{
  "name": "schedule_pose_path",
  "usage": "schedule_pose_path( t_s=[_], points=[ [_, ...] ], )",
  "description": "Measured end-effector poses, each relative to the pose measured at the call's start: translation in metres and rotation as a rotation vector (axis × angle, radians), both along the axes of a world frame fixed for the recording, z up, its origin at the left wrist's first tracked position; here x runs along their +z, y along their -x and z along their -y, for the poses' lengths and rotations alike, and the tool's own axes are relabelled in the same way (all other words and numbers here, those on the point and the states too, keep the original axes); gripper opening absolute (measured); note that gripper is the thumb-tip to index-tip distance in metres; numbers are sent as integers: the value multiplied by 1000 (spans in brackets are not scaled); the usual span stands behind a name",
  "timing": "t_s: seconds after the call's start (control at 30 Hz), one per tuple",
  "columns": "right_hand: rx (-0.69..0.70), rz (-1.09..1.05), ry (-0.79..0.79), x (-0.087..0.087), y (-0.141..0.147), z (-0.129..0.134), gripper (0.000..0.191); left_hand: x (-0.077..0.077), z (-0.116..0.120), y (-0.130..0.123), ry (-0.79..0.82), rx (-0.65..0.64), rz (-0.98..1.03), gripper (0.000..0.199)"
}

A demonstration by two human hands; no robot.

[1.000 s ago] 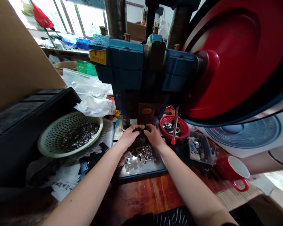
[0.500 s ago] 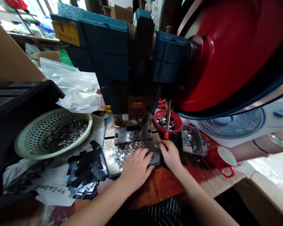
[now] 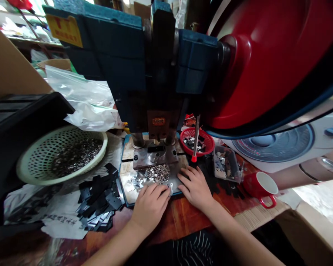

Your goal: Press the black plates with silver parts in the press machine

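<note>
Step in hand, as judged: handling small loose parts at the front of the press (image 3: 124, 62), between strokes. The pile of small metal parts (image 3: 158, 173) lies on the base plate (image 3: 125, 166), centre of frame, just in front of the steel block (image 3: 169, 155).

Left hand (image 3: 150, 207): palm down at the plate's front edge, fingers bent at the near side of the pile; whether it pinches anything, cannot tell. Right hand (image 3: 195, 186): spread and loose, fingertips over the plate's right side, no part seen in its grip. Next move appears to call for a fingertip pinch on a single part, then careful placement, fingers kept clear of the ram.

Versus half a second ago: left hand has drawn back toward lower left; right hand has come in from the plate's right edge. A bright flat part (image 3: 171, 187) now shows between them. Versus one second ago: both hands were up under the ram; the block is now uncovered.
</note>
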State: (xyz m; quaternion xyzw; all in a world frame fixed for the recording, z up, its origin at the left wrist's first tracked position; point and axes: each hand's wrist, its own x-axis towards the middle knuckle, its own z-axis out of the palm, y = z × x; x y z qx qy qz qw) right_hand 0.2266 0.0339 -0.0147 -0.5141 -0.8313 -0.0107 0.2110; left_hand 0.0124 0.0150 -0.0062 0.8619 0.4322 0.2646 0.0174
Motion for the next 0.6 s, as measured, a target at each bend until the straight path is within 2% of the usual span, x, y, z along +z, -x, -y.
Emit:
schedule_pose_path(
  t_s=[0.2,0.33,0.43,0.53,0.6],
  points=[
    [66,-118,-48,-16,-3,28,24,3,-13,8,-26,-19,92,17],
    [30,-242,-31,-14,8,33,21,12,-24,12,37,29,250,17],
    [-47,-340,-18,-1,21,13,17,21,-30,19,152,125,389,19],
    [-171,-425,-9,19,41,-25,16,29,-35,28,241,227,482,23],
    [-194,-458,-6,30,57,-55,13,32,-39,33,275,269,521,25]
  ],
)
